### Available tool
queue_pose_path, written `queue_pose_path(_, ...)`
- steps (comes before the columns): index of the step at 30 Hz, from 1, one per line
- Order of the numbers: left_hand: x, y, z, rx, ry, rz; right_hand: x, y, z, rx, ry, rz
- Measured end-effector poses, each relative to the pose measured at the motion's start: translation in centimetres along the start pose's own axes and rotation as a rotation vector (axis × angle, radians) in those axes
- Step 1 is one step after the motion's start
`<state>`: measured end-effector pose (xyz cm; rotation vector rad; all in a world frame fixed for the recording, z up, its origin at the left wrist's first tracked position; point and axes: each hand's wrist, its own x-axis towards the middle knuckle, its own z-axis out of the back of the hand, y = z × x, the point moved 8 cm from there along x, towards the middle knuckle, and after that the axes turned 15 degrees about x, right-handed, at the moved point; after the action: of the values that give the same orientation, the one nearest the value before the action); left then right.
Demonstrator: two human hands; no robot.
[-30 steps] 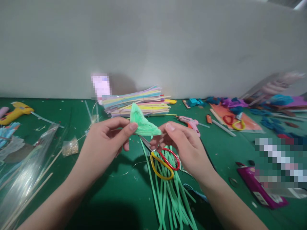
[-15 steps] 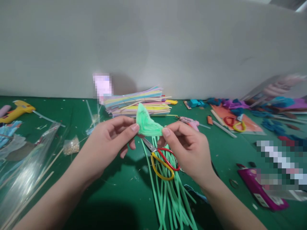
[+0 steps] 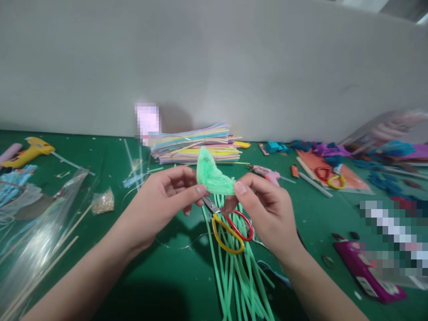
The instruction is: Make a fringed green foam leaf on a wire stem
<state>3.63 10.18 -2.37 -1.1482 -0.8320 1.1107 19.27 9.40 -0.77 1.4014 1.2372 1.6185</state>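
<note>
A curved light-green piece of pipe cleaner [image 3: 212, 176], its strands packed side by side, is held up between both hands. My left hand [image 3: 172, 189] pinches its lower left corner between thumb and fingers. At the right end, my right hand [image 3: 262, 203] grips it the same way. Below the hands, scissors [image 3: 230, 232] with one red and one yellow handle lie on a bunch of loose green pipe cleaners [image 3: 237, 281]. The blade tips are hidden behind my left fingers.
Bundled pastel pipe cleaners [image 3: 197, 145] lie at the back of the green table [image 3: 160, 285]. A yellow glue gun [image 3: 31, 151] is at left, above clear plastic bags [image 3: 43, 240]. A pink glue gun [image 3: 265, 173], another pair of scissors [image 3: 329, 176] and a magenta packet [image 3: 369, 272] are at right.
The green piece, still in both hands, has tilted a little and shows more of its ribbed face. The whole view has shifted slightly.
</note>
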Motion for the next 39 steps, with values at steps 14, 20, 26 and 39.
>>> queue_pose_path(14, 0.2, 0.9, 0.7, 0.059, -0.037, 0.097, -0.5, -0.5, -1.0, -0.087, 0.047, 0.008)
queue_pose_path(20, 0.4, 0.9, 0.9, 0.103, -0.013, 0.079, -0.1, -0.6, -0.2, -0.081, -0.018, -0.009)
queue_pose_path(26, 0.6, 1.1, 0.5, 0.149, 0.022, 0.054, -0.1, -0.2, -0.1, -0.164, -0.035, 0.063)
queue_pose_path(39, 0.0, 1.0, -0.5, 0.158, 0.057, 0.042, -1.6, 3.3, -1.8, -0.667, 0.004, 0.502)
